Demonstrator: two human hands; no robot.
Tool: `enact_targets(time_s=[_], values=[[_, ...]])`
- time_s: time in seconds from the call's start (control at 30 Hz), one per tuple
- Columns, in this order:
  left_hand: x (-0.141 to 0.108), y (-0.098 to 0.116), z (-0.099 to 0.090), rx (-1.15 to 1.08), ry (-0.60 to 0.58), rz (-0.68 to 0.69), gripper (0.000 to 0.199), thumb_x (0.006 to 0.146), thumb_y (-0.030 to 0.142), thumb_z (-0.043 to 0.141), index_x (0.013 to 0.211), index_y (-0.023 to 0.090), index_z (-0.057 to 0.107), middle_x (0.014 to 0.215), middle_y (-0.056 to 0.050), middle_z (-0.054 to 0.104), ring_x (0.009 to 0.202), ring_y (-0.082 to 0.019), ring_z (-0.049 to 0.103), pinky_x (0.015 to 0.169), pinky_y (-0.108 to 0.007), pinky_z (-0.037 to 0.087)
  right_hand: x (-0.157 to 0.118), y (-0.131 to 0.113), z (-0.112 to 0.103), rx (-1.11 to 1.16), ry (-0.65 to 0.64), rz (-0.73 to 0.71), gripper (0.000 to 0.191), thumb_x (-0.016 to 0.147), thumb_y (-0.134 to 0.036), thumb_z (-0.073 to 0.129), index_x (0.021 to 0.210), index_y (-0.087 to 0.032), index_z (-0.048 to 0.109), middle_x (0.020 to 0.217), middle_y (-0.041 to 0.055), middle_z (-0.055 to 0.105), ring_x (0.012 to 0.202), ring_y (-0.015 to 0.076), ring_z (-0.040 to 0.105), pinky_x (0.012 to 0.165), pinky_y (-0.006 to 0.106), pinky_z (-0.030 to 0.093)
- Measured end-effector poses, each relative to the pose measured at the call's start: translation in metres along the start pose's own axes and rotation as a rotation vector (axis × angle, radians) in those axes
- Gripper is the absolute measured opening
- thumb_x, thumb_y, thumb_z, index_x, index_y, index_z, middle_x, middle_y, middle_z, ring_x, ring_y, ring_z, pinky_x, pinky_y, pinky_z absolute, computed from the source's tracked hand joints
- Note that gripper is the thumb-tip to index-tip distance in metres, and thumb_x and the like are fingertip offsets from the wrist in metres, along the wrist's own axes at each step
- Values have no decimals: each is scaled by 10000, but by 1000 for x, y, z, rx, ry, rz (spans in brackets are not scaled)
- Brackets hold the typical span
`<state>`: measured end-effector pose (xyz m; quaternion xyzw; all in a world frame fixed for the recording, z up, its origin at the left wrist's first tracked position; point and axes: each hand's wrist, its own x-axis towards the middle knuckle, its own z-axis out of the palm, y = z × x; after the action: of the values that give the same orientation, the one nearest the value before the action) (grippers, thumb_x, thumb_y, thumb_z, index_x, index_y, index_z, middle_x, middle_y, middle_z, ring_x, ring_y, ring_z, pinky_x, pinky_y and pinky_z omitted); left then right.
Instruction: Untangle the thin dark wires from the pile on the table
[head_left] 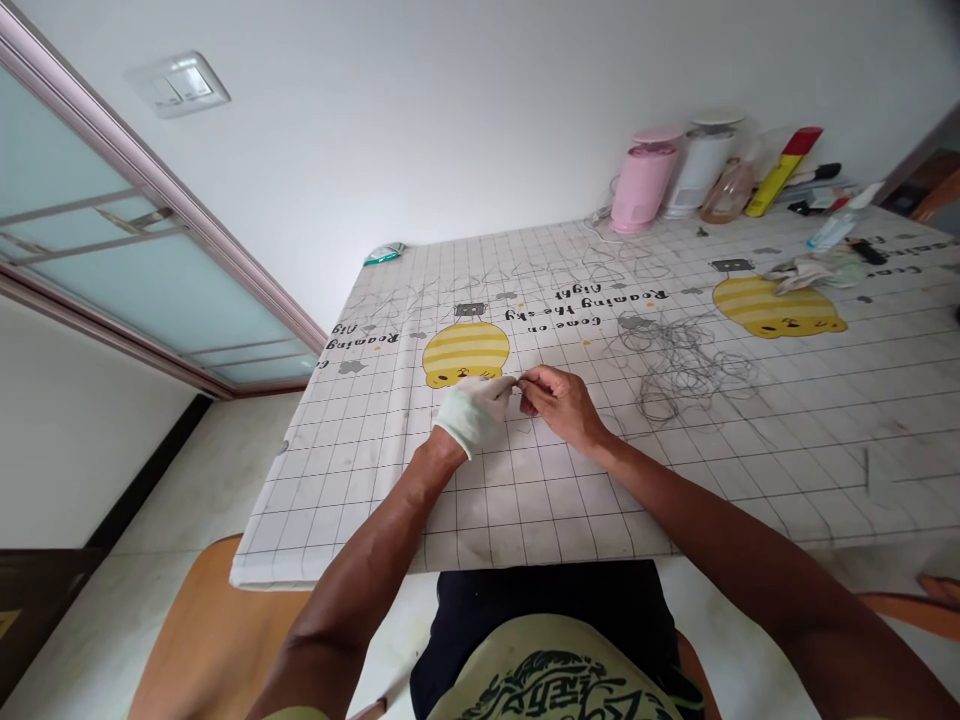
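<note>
My left hand [475, 410], in a whitish glove with a pale green cuff, is closed in a pinch low over the table. Facing it, my bare right hand [556, 400] pinches with thumb and forefinger, its fingertips almost meeting those of the left. Whatever lies between the fingertips is too small to make out. To the right of my hands a loose tangle of thin dark strands [679, 365], like wire or thread, lies on the tablecloth [525, 510]. More fine loops [600, 262] spread along the far side of the cloth.
Along the wall stand a pink cylinder [643, 190], a white cylinder [699, 165], a bottle [727, 192] and a yellow can with a red cap [784, 172]. A spray bottle [844, 218] and a crumpled glove [817, 270] lie at right. A green-white packet [385, 254] sits at the far left corner.
</note>
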<state>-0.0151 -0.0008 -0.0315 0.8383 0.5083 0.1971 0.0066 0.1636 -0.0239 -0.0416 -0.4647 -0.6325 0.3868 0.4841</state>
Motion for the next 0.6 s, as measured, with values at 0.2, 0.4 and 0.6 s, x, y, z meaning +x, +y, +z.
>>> enact_targets(time_s=[0.2,0.4,0.6], values=[[5,-12,4,-14,-10,-84,241,945,307,616,1109,285,791,840,-36,769,860,-237,683,773,-329,485,7,6,-6,13,125,66,179,933,-350,614,834,-216,679,643,5,699,562,156,641,568,274,548],[-1,-4,10,38,8,-76,184,943,335,617,871,272,775,736,-43,721,749,-236,650,701,-339,449,7,9,-4,31,136,69,215,939,-404,627,844,-218,677,664,17,711,565,160,651,560,277,556],[0,2,12,120,-58,-108,274,991,276,525,886,228,773,726,-81,703,718,-249,647,673,-351,435,6,9,-3,14,137,78,200,943,-380,616,839,-221,678,668,14,715,564,160,660,552,272,554]])
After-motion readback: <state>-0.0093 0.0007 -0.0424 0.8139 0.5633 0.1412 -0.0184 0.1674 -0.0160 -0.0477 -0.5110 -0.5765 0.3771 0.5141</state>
